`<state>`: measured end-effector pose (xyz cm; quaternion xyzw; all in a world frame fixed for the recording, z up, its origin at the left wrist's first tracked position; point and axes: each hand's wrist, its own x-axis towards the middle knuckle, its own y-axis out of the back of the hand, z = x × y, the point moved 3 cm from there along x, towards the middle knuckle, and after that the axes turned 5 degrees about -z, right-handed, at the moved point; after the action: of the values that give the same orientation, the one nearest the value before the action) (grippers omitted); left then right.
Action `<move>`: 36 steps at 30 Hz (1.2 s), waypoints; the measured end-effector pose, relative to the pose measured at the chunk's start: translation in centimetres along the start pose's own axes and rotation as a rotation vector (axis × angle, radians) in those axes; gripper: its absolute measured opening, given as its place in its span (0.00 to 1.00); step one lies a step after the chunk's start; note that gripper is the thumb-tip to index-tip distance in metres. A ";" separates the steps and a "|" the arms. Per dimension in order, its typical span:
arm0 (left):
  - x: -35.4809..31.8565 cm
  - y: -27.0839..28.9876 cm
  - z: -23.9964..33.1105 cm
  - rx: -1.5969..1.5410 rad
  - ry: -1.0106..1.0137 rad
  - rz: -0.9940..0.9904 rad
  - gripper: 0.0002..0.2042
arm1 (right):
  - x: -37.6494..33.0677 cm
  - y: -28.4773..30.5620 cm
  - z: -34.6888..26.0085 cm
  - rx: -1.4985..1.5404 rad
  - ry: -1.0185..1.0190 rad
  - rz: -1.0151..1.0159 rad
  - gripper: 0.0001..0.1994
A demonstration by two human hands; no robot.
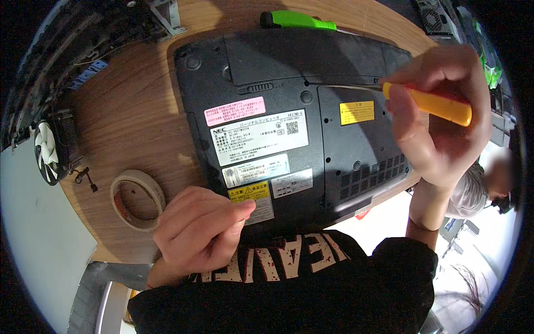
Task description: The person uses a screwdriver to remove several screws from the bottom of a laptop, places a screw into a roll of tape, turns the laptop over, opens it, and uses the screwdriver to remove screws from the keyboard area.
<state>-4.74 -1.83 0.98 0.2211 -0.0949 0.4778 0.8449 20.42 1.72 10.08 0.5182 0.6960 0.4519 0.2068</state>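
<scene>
A black laptop lies upside down on the wooden table, its underside carrying several white, pink and yellow labels. My right hand grips the yellow and red handle of a screwdriver. The thin shaft runs left, low over the laptop, and its tip is at a small screw hole near the seam of the long battery panel. Over the lower left labels is my left hand, closed, thumb and forefinger pressed together. Whether anything small sits in that pinch I cannot make out.
A green and black tool handle lies beyond the laptop. To the left are a roll of tape and a white-bladed cooling fan with a cable. Metal computer parts stand at the far left. Another person is at the right.
</scene>
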 end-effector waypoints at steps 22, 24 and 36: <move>10.8 -0.9 2.3 0.387 -0.182 -0.023 0.13 | 3.4 0.3 -3.5 -0.667 -0.029 0.300 0.25; 12.9 -2.6 1.8 0.351 -0.047 -0.064 0.12 | 3.0 0.6 -3.6 -0.697 -0.103 0.339 0.27; 14.1 -4.0 -0.3 0.330 -0.105 -0.320 0.12 | -0.2 4.1 -3.8 0.044 0.189 0.165 0.04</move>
<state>6.10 7.28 4.84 0.3929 -0.0229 0.3349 0.8561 19.86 0.18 15.45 0.5334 0.6771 0.4988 0.0911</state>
